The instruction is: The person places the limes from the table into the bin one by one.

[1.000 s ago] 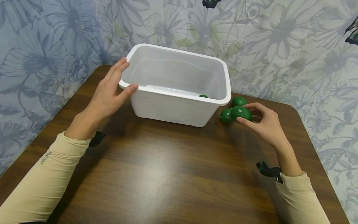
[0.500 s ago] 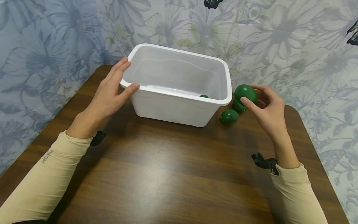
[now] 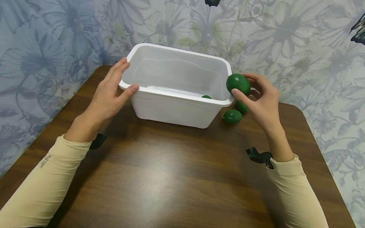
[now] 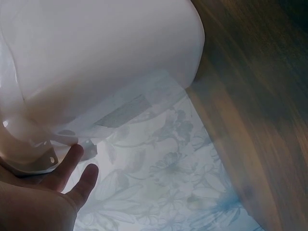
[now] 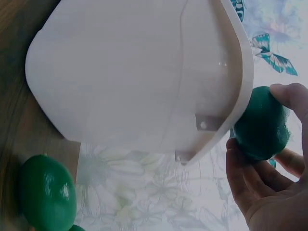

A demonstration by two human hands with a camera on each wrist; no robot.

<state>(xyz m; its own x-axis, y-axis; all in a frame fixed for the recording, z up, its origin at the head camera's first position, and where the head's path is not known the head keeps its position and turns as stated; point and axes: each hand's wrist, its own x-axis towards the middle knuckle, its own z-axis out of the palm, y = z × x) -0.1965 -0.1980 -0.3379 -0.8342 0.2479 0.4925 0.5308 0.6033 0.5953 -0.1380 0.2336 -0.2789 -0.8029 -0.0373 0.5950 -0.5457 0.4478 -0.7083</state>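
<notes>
A white plastic tub point(image 3: 171, 109) stands at the back of the table. My left hand point(image 3: 109, 90) rests on its left end, thumb over the front rim and fingers extended along the side; the left wrist view catches two fingertips point(image 4: 86, 180) near the rim. My right hand point(image 3: 263, 99) pinches a glossy green lime point(image 3: 238, 83) between thumb and fingers, level with the tub's right rim. In the right wrist view this lime point(image 5: 262, 124) appears right beside the rim. Inside the tub, the top of another lime point(image 3: 206, 97) peeks above the front wall.
Two more limes lie on the table by the tub's right end: one in front point(image 3: 232, 117), one partly hidden behind it point(image 3: 242, 107). The brown wooden table point(image 3: 171, 177) meets a wall with floral wallpaper point(image 3: 285, 41) at the back.
My right hand has lifted the lime from beside the others, then carried it up and left to the tub's rim. The left hand stays on the tub.
</notes>
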